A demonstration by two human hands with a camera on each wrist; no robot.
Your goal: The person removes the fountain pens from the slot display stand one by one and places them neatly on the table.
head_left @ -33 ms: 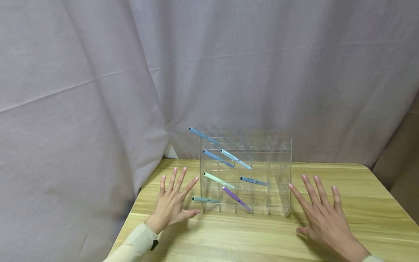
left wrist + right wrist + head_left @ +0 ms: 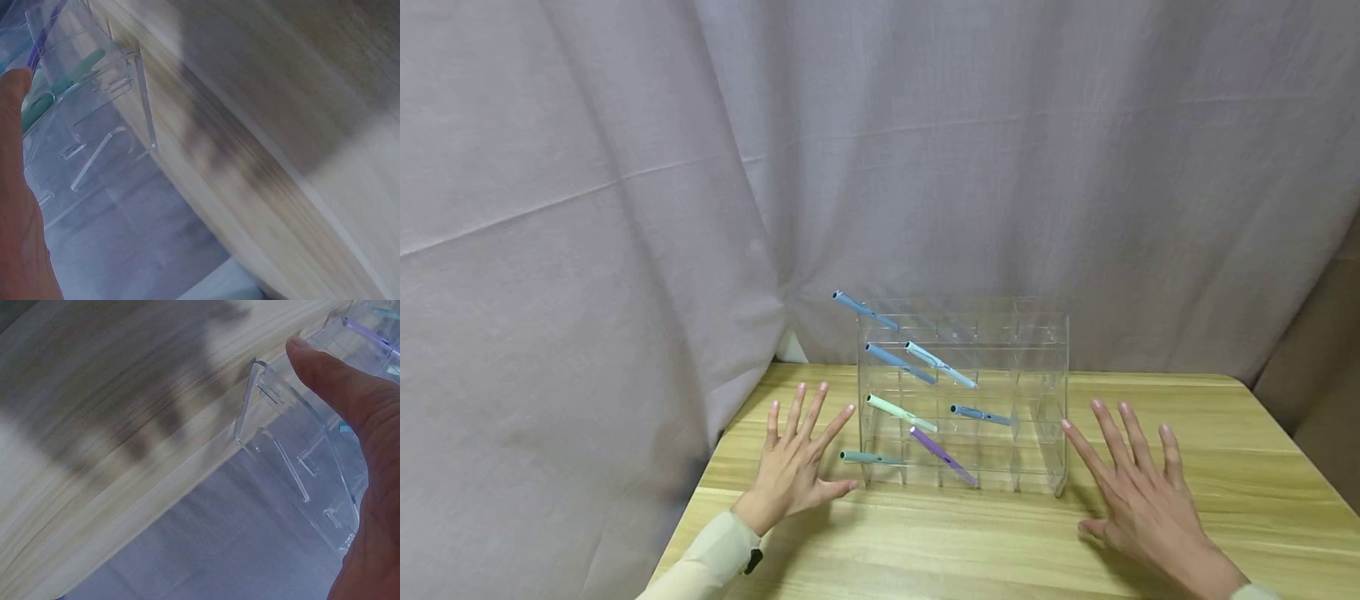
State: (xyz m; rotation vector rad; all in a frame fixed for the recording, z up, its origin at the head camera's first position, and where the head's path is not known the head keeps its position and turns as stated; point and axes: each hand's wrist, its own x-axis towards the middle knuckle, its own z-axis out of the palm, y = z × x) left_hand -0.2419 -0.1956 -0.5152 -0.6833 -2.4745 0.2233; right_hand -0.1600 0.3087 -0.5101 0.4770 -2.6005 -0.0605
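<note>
A clear acrylic pen rack [image 2: 1037,450] with tiered compartments stands on the table, several pens slanting in it. At the top left is a blue pen [image 2: 865,310]; below it sit another blue pen [image 2: 901,363] and a light blue pen [image 2: 940,365]. Lower down are a mint green pen [image 2: 901,412], a dark blue pen [image 2: 981,415], a purple pen [image 2: 943,456] and a teal pen [image 2: 871,458]. My left hand [image 2: 797,467], fingers spread, is beside the rack's left side, its thumb near the teal pen. My right hand [image 2: 1138,492] spreads its fingers by the right side, index fingertip at the rack's edge. Neither holds anything.
The rack stands on a wood-grain table [image 2: 917,550]. A grey curtain [image 2: 925,167] hangs close behind the table and down its left side. Bare tabletop shows in front of the rack and to its right.
</note>
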